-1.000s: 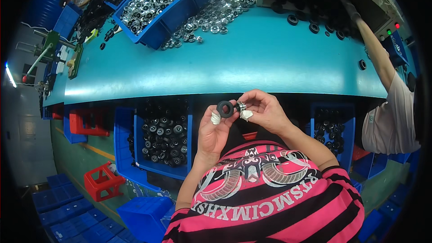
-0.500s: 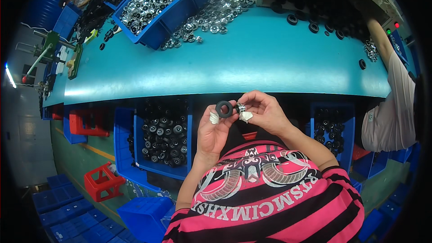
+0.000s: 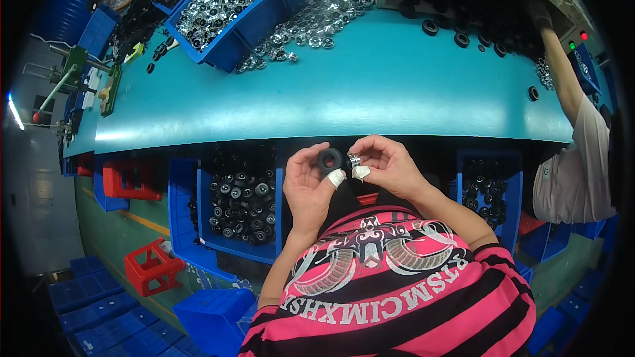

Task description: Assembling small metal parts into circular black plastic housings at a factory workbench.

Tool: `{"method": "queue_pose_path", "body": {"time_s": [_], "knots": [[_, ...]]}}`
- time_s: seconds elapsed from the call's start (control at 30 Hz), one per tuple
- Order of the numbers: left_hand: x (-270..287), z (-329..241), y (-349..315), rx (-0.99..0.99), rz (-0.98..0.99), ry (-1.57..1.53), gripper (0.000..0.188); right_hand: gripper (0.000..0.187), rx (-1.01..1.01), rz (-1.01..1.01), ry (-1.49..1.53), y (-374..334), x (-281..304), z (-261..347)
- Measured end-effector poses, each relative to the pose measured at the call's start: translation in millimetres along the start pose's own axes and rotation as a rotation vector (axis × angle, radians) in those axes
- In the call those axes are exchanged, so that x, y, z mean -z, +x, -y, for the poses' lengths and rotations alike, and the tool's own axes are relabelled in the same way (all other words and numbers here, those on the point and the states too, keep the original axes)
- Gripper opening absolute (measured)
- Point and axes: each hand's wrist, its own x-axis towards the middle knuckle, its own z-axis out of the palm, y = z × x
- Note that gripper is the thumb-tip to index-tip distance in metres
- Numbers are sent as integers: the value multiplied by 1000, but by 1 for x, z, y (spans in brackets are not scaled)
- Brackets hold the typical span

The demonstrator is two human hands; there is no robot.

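Note:
Between the thumb and fingers of my left hand (image 3: 308, 184) is a black rubber tire (image 3: 323, 159), its round hole facing up. A shiny silver wheel hub (image 3: 354, 160) is pinched in my right hand (image 3: 385, 166), just right of the tire. A narrow gap shows between the two parts. White wrapping covers both thumb tips. Both hands are in front of the table's near edge, above my lap.
A blue bin (image 3: 248, 33) of silver hubs stands on the teal table (image 3: 317, 86), with loose hubs (image 3: 317, 23) beside it. Black tires (image 3: 461, 40) lie back right, where a co-worker's arm (image 3: 562, 69) reaches. Below the edge, blue crates hold finished-looking black wheels (image 3: 241, 201). Left is a red stool (image 3: 153, 268).
My left hand has turned and shifted slightly left, its thumb now against the tire's lower edge. The tire and hub have come a little apart. The co-worker's arm has shifted at the right.

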Motion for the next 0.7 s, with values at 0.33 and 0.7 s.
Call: {"method": "queue_pose_path", "body": {"time_s": [0.33, 0.7], "knots": [[-9, -5, -3, -74, 20, 177, 62, 38, -8, 4, -22, -1, 1, -1], [-9, -5, -4, -155, 28, 408, 78, 39, -17, -2, -22, 1, 3, -7]]}}
